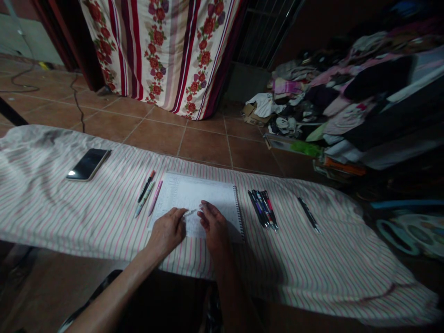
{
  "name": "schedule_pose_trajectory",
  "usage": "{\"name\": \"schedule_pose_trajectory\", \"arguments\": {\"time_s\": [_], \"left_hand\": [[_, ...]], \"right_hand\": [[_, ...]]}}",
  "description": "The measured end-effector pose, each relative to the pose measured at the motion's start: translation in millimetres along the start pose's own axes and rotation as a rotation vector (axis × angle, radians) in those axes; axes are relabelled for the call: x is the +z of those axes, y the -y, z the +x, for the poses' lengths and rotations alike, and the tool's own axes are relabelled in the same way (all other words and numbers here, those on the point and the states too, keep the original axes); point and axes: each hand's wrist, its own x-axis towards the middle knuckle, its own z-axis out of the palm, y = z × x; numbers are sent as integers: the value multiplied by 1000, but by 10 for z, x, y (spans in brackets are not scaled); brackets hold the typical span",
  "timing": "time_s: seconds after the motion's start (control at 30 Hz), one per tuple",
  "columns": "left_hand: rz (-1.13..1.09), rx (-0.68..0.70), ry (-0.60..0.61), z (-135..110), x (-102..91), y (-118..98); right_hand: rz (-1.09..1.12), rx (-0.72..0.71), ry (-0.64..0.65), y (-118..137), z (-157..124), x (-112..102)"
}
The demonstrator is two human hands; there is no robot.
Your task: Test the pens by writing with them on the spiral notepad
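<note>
Over an open spiral notebook [201,185], my left hand [169,231] pinches a thin whitish pen-like piece [189,212] between thumb and fingertips. Opposite it, my right hand [215,226] has its fingertips closed on a small pale piece [201,207], too blurred to name. Whether the two pieces join, I cannot tell. Left of the notebook lie a pink pen [155,198], a pale green pen [144,200] and a black pen with a red end [146,186]. A bunch of several dark pens [262,208] rests to its right.
A striped cloth [312,273] covers the table. One black pen [309,215] lies apart at the right, and a phone [88,164] lies at the left. Beyond the table are a floral curtain [166,51], a tiled floor [204,138] and heaped clothes [333,88].
</note>
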Motion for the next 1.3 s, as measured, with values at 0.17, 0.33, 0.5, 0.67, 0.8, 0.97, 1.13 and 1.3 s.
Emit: {"name": "schedule_pose_trajectory", "arguments": {"time_s": [0.17,0.33,0.5,0.67,0.8,0.97,1.13,1.3], "left_hand": [[8,-30,-2,13,-18,-11],[36,-51,-5,15,0,5],[53,-69,4,14,7,7],[52,-66,0,16,-1,18],[59,-63,-5,15,4,21],[63,-68,-1,18,-1,19],[75,-63,1,25,-2,18],[83,-69,0,29,15,25]], "right_hand": [[-161,-178,-79,-29,148,-75],[-403,-341,-77,-12,208,-149],[-630,-491,-43,-50,217,-197],[-686,-524,-77,-80,259,-246],[-768,-544,-109,-60,293,-280],[-837,-575,-157,-44,319,-311],[-925,-637,-144,-49,340,-327],[-995,-659,-132,-34,345,-328]]}}
